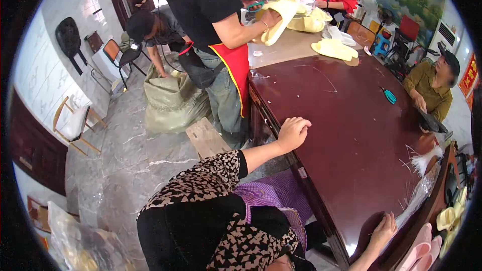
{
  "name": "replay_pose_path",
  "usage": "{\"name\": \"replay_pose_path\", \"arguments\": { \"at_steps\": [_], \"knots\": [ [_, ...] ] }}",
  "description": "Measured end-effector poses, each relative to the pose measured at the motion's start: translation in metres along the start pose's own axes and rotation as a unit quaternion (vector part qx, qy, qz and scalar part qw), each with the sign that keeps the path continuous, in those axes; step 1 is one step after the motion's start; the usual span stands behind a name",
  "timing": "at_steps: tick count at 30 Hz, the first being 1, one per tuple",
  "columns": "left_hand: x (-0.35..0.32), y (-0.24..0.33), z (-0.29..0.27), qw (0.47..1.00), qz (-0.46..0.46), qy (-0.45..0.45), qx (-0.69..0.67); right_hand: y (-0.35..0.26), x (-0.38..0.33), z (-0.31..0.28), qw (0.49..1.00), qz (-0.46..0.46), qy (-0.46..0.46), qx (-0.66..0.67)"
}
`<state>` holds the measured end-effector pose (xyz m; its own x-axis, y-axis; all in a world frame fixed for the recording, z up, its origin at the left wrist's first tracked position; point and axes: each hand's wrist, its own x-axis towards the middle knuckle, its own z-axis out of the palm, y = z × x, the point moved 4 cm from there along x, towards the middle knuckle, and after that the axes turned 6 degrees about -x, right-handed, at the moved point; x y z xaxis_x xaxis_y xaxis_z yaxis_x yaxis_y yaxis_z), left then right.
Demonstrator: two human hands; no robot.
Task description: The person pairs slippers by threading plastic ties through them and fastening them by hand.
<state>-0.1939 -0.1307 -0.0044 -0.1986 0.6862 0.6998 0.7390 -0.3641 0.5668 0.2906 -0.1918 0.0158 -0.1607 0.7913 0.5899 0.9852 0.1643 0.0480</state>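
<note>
My left hand [293, 134] rests on the near left edge of the dark red table [346, 155], its fingers curled in with nothing seen in them. My right hand [384, 230] lies on the tabletop near its lower right corner, fingers stretched out and holding nothing visible. Close beside it runs a bundle of clear plastic strands [416, 198], with a white tufted end [427, 160]. Farther up the table lies a pair of teal scissors [388, 96], apart from both hands.
A person in a red apron [233, 70] holds a yellow slipper [280, 20] and teal scissors [253, 2]. More yellow slippers [334, 48] lie at the far end. Pink shoes [422, 251] stand at right. Another person bends over a large sack [173, 100]. Someone sits across the table [432, 88].
</note>
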Motion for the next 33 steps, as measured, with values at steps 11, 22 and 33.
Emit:
{"name": "replay_pose_path", "arguments": {
  "at_steps": [11,22,33],
  "knots": [
    [0.008,-0.013,0.002,0.988,-0.11,-0.028,-0.106,-0.014,0.006,-0.018,1.0,-0.003,0.001,0.017],
    [0.046,-0.046,0.01,0.961,-0.176,0.003,-0.211,-0.018,0.011,-0.016,0.998,0.017,-0.037,0.05],
    [0.084,0.0,0.056,0.912,-0.219,-0.178,-0.298,-0.029,0.034,-0.051,0.994,0.021,-0.083,0.075]
  ]
}}
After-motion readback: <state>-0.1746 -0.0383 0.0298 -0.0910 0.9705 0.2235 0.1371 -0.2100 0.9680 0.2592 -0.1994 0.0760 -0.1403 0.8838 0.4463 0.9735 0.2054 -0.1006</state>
